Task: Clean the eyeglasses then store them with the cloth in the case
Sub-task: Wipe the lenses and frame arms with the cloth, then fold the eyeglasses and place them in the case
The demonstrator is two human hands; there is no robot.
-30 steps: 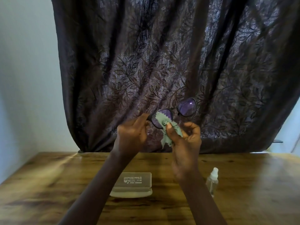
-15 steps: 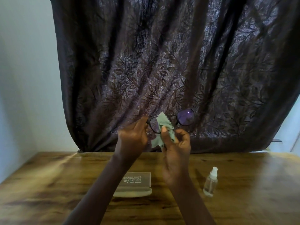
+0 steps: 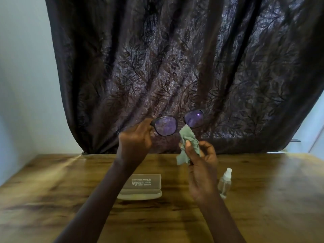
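Note:
My left hand [image 3: 135, 139] holds the dark-framed eyeglasses [image 3: 177, 122] by their left end, up in front of the curtain. Both purple-tinted lenses show uncovered. My right hand [image 3: 201, 163] pinches the crumpled pale green cloth [image 3: 188, 142] just below the bridge of the glasses, off the lenses. The beige eyeglass case [image 3: 142, 186] lies open on the wooden table [image 3: 271, 199] below my hands.
A small clear spray bottle [image 3: 225, 183] stands on the table to the right of the case, close to my right wrist. A dark leaf-patterned curtain [image 3: 175, 58] hangs behind the table. A pale wall is at the left.
The cloth has come off the left lens and dropped below the bridge with my right hand. The glasses now show both lenses bare.

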